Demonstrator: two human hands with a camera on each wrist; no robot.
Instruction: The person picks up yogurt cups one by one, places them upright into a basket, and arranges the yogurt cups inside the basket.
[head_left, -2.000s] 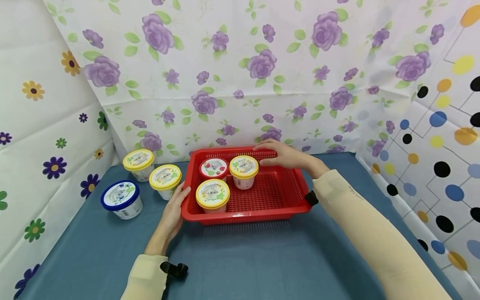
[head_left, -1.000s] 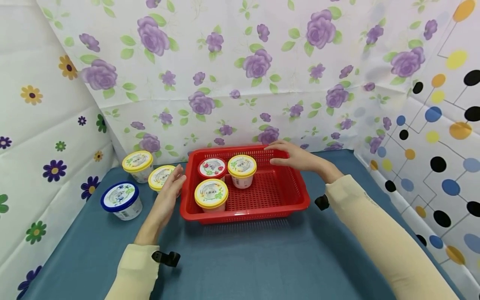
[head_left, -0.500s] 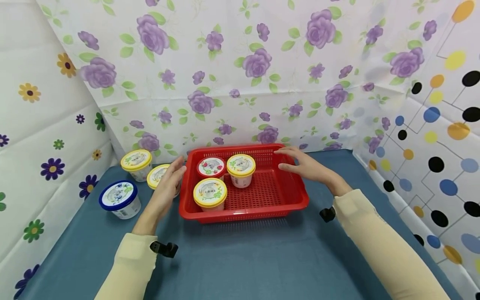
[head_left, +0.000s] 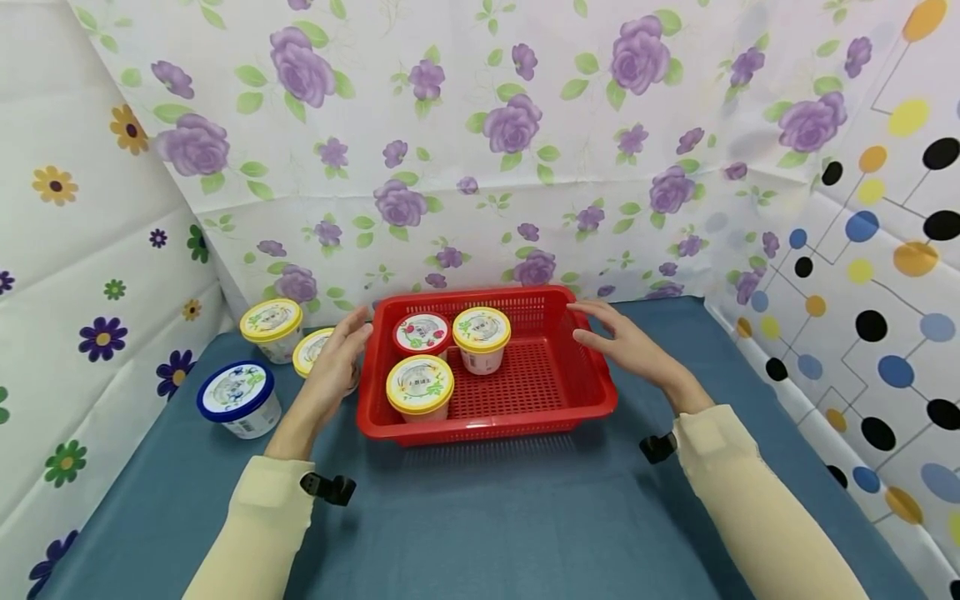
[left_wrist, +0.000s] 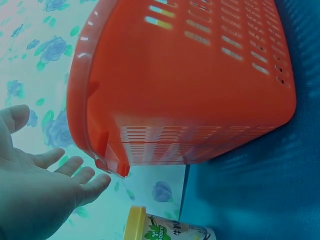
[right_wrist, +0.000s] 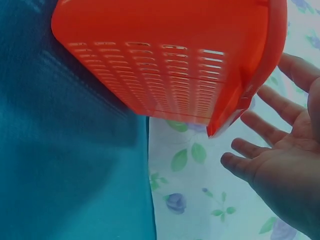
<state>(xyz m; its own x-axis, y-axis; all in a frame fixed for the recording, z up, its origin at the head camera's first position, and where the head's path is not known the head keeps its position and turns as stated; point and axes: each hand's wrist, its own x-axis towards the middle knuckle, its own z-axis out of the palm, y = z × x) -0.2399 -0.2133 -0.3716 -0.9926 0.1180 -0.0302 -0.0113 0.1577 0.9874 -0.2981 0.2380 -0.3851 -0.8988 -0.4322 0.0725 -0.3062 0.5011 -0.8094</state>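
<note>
A red perforated plastic basket (head_left: 491,430) stands on the table between both hands. Inside it, toward the left, are a red-lidded tub (head_left: 422,333) and two yellow-lidded tubs, one at the front (head_left: 420,385) and one further back (head_left: 482,333). My left hand (head_left: 327,379) is raised beside the basket's left end, fingers extended and holding nothing; it partly covers a yellow-lidded tub (head_left: 309,350) behind it. At the right end, my right hand (head_left: 633,350) hovers by the rim with relaxed, spread fingers. Its palm (right_wrist: 295,165) is bare in the right wrist view.
Left of the basket, another yellow-lidded tub (head_left: 272,329) and a blue-lidded tub (head_left: 238,398) stand on the blue tablecloth (head_left: 480,517). Flowered sheeting (head_left: 480,150) rises behind the table, and a dotted sheet (head_left: 885,333) closes the right side.
My right hand has drawn back rightward from beside the rear yellow-lidded tub to the basket's right rim. My left hand has come off the basket's left edge and moved slightly left and up.
</note>
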